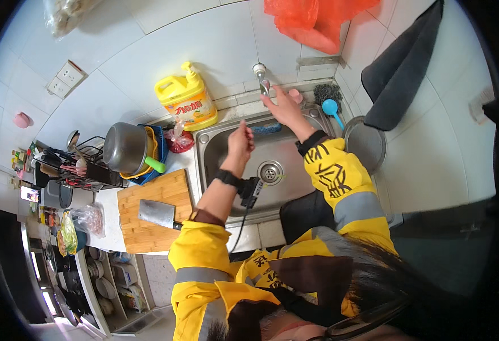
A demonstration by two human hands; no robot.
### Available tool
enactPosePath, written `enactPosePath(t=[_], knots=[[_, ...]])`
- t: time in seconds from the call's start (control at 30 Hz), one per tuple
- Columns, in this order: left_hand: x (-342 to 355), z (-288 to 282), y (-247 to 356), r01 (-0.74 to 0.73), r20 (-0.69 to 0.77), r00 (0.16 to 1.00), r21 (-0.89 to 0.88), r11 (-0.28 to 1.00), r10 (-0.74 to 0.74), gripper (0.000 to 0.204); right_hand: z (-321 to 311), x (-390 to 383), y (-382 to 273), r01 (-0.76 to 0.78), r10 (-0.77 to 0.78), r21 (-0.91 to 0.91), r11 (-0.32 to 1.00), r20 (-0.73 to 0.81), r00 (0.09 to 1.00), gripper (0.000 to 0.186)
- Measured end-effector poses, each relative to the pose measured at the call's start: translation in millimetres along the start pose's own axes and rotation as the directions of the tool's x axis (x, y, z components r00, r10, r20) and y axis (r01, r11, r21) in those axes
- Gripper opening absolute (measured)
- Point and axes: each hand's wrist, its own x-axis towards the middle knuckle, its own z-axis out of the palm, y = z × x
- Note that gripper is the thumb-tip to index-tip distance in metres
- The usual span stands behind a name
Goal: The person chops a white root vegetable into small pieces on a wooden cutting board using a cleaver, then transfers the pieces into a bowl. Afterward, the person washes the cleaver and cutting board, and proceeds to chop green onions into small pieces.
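Observation:
My right hand reaches to the tap on the tiled wall, its fingers stretched out and apart close to the spout. Whether they touch the tap I cannot tell. Over the left part of the steel sink, my left hand is raised with its fingers curled in and nothing visible in them. Below both hands lies the round drain strainer in the sink floor. A blue scouring pad or sponge lies along the sink's far side, between the hands.
A cleaver lies on the wooden cutting board left of the sink. Behind stand a yellow pump jug, a red bag and a pot. To the right are a blue ladle, dark scrubber and round lid.

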Motion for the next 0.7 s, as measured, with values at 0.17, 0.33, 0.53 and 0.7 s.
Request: enactPosePath(t=[0.17,0.33,0.53,0.7], knots=[[71,36,-36,0.200,-0.026,0.979,-0.069,0.977,-0.203,0.025,6,48,18,0.022,-0.004,-0.162,0.987,0.110,0.994,0.044],[132,43,-47,0.298,-0.049,0.949,-0.190,0.935,-0.312,0.019,-1,57,75,0.119,-0.185,0.381,0.917,0.142,0.972,0.035],[160,52,-60,0.228,-0.060,0.972,-0.017,0.974,-0.228,0.044,48,45,132,-0.582,0.267,0.663,0.471,0.522,0.810,0.028],[158,32,-69,0.266,0.020,0.963,0.046,0.963,-0.268,0.040,111,42,134,-0.508,0.180,0.559,0.655,0.537,0.824,0.025]])
